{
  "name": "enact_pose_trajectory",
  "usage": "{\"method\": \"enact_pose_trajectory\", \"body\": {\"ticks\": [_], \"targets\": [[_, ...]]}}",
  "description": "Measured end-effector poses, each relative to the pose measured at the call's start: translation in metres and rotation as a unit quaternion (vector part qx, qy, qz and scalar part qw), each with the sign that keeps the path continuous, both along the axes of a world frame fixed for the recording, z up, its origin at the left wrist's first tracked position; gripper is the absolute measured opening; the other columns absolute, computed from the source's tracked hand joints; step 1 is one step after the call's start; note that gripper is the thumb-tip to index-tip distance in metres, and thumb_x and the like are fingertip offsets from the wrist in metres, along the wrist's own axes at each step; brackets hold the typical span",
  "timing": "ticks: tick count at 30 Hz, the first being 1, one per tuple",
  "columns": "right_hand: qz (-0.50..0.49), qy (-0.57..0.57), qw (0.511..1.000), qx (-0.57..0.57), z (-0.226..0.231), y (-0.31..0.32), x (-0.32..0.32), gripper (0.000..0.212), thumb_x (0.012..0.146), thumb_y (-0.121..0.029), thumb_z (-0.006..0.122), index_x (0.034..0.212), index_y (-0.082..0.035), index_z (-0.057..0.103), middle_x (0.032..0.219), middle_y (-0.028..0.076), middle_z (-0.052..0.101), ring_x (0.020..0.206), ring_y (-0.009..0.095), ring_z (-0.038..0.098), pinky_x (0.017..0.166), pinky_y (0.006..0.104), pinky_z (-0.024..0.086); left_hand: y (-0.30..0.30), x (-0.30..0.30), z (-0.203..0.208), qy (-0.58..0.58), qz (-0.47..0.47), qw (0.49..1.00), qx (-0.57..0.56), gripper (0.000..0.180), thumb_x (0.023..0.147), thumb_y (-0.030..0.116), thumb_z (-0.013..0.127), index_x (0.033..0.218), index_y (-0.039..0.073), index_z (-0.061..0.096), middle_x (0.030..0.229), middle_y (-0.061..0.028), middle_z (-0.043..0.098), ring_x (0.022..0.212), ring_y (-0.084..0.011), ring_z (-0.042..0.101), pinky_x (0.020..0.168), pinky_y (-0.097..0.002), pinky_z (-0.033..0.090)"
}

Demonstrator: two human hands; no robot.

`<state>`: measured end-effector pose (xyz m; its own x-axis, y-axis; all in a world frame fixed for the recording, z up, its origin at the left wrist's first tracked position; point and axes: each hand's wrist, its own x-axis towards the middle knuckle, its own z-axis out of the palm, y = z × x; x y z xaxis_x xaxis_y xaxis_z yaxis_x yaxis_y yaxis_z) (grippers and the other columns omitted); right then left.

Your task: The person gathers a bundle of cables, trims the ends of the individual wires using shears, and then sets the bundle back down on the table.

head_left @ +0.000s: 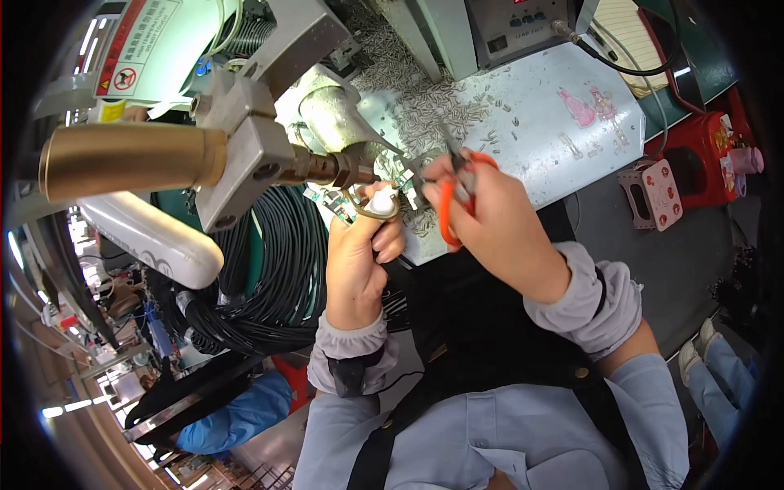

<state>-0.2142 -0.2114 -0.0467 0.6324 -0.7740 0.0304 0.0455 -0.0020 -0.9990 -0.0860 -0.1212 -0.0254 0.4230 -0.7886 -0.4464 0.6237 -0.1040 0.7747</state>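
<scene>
My left hand (359, 255) is closed near the middle, below the machine's metal tip, with its fingers curled. A small rounded white piece (382, 202) shows at its thumb and forefinger; I cannot make out what kind it is. My right hand (500, 229) grips scissors with orange handles (447, 214), their dark blades pointing up and away from me. Small green circuit boards (403, 176) lie around and between the two hands. Beyond the scissors, many small metal pieces (441, 104) are heaped on the white work surface (543, 147).
A machine with a brass-coloured cylinder (135, 161) overhangs the left side. Beneath it sits a coil of black cable (282, 269). A control box (518, 33) stands at the back. To the right are a red stool (702, 167) and a small pink-and-white stool (658, 196).
</scene>
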Motion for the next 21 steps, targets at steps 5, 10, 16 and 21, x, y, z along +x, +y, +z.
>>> {"method": "enact_pose_trajectory", "body": {"ticks": [5,10,16,21], "targets": [[0.053,0.041,0.998,0.003,0.006,-0.019,0.013,0.022,0.084,-0.016,0.053,0.071,0.000,0.046,0.051,0.001,0.045,0.043,0.006,0.042,0.040,0.0226,0.033,-0.004,0.005,-0.003,-0.013,-0.008,1.000,0.006,0.021,0.079,0.009,0.059,0.096,-0.001,0.050,0.064,0.0002,0.044,0.045,-0.0038,0.032,0.037,-0.0174,0.023],[0.059,0.045,0.997,0.009,0.010,-0.019,0.015,0.020,0.083,-0.014,0.054,0.072,0.001,0.046,0.051,0.003,0.043,0.042,0.007,0.038,0.040,0.0247,0.032,-0.003,0.016,-0.002,-0.029,-0.057,0.998,0.018,0.025,0.079,0.010,0.060,0.098,-0.003,0.050,0.064,-0.0007,0.044,0.045,-0.0044,0.031,0.037,-0.0179,0.023],[0.057,0.053,0.997,-0.010,0.007,-0.020,0.014,0.016,0.081,-0.011,0.054,0.073,0.002,0.047,0.051,0.004,0.043,0.043,0.008,0.039,0.041,0.0254,0.031,-0.001,0.010,0.002,-0.028,-0.015,0.999,0.028,0.024,0.078,0.008,0.059,0.097,-0.005,0.049,0.064,-0.0019,0.045,0.044,-0.0049,0.030,0.038,-0.0183,0.022],[0.070,0.065,0.995,-0.005,0.006,-0.020,0.013,0.013,0.080,-0.009,0.053,0.077,0.002,0.049,0.053,0.004,0.044,0.046,0.009,0.040,0.042,0.0253,0.032,0.000,0.009,0.002,-0.057,-0.012,0.997,0.044,0.025,0.078,0.005,0.056,0.099,-0.006,0.049,0.065,-0.0030,0.047,0.044,-0.0050,0.030,0.038,-0.0192,0.023]]}}
